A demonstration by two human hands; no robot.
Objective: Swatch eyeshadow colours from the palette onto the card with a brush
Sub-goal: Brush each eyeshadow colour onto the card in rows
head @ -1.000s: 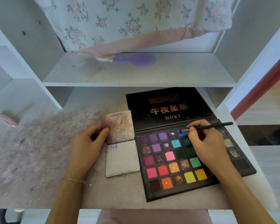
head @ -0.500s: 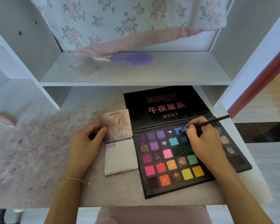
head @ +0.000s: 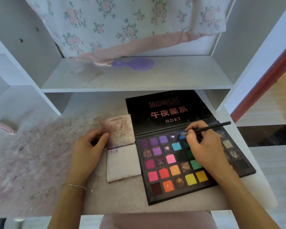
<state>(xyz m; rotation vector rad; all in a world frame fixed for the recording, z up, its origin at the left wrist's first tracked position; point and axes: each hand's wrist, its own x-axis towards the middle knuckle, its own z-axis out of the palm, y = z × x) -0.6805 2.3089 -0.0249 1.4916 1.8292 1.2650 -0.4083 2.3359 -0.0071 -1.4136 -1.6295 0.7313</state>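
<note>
While the left hand (head: 87, 150) keeps pinching the stained white folded card (head: 122, 149), the right hand (head: 203, 146), its grip closed around the thin black brush (head: 208, 128), goes on working the bright blue pan (head: 181, 136) of the black multicolour eyeshadow palette (head: 188, 164), so loading seems unfinished.

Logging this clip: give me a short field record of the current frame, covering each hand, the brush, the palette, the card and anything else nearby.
left hand: grips the upper left edge of the card
right hand: pinches the brush, over the palette
brush: thin, black; tip on the blue pan in the top row
palette: open on the desk, lid flat behind it, many colour pans
card: two hinged panels; upper one stained, lower one with purple marks at its top left
desk: pinkish powder smears at left
shelf above: purple hairbrush, floral cloth hanging over it
</note>
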